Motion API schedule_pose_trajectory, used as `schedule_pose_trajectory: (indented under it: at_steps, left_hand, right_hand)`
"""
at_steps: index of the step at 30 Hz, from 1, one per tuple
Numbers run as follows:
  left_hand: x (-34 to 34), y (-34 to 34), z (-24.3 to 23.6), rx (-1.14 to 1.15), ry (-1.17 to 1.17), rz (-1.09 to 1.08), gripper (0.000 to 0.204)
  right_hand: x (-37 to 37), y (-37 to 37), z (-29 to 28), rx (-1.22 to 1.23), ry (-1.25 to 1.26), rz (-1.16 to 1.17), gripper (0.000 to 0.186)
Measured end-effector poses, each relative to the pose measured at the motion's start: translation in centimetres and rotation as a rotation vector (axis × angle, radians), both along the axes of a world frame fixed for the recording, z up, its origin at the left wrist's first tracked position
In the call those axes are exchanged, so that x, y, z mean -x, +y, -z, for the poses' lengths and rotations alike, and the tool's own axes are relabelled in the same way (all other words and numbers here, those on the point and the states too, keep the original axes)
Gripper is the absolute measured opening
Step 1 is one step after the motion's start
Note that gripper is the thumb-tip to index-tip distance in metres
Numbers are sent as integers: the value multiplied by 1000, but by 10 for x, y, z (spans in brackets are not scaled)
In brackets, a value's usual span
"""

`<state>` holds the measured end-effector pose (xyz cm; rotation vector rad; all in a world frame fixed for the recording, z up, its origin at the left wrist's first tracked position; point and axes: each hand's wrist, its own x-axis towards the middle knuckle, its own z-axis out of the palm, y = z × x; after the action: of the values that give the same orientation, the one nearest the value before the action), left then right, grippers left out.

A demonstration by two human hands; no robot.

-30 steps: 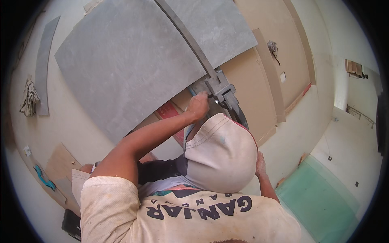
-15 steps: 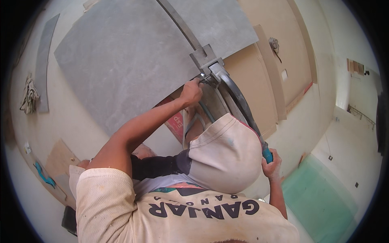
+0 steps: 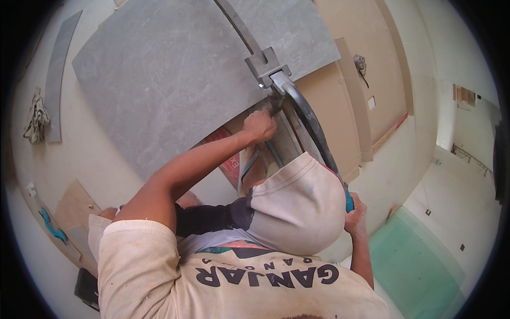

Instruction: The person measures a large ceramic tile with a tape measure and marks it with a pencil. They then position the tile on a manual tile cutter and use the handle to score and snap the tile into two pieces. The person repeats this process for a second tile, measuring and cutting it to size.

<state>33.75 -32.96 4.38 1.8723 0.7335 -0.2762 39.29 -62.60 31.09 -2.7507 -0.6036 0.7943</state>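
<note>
A large grey tile (image 3: 175, 69) lies beneath the rail and metal carriage (image 3: 264, 63) of a manual tile cutter. My right hand (image 3: 357, 213) is wrapped round the blue grip (image 3: 349, 200) at the near end of the cutter's long curved lever (image 3: 313, 127). Just past the tile's near edge, my left hand (image 3: 260, 126) is closed beside the carriage. Its fingertips meet a dark part (image 3: 275, 102) below the lever's hinge; what exactly they hold is unclear. My knee partly covers the cutter's near end.
Cardboard sheets (image 3: 324, 111) lie right of the cutter. To the left are a narrow grey tile strip (image 3: 59, 80) and a crumpled cloth (image 3: 37, 118). A green glass-like sheet (image 3: 417, 266) rests at the lower right, and a blue-handled tool (image 3: 52, 226) at the lower left.
My left hand has shifted slightly right and nearer to me, along the underside of the lever's hinge. My right hand keeps its hold on the blue grip.
</note>
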Motion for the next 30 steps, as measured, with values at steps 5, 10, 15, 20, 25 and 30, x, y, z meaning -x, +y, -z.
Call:
schedule_pose_trajectory:
  at_steps: [5, 10, 15, 20, 25, 30]
  left_hand:
    - [6, -1, -15, -58, 22, -4, 46]
    - [6, 4, -13, -118, -25, 25, 44]
    - [9, 10, -13, -154, -33, 53, 44]
    - [7, 14, -14, -146, -22, 78, 44]
    - [9, 17, -22, -115, -17, 102, 42]
    - [9, 13, -19, -108, -60, 165, 42]
  right_hand:
    - [-4, -3, 22, 19, 90, 49, 28]
    - [-8, -69, 88, -45, 157, 142, 26]
    - [-14, -79, 105, 15, 229, 139, 24]
    - [-12, -72, 103, -22, 226, 146, 21]
    - [-12, -39, 79, 16, 264, 125, 19]
    - [-8, -66, 96, -26, 269, 167, 22]
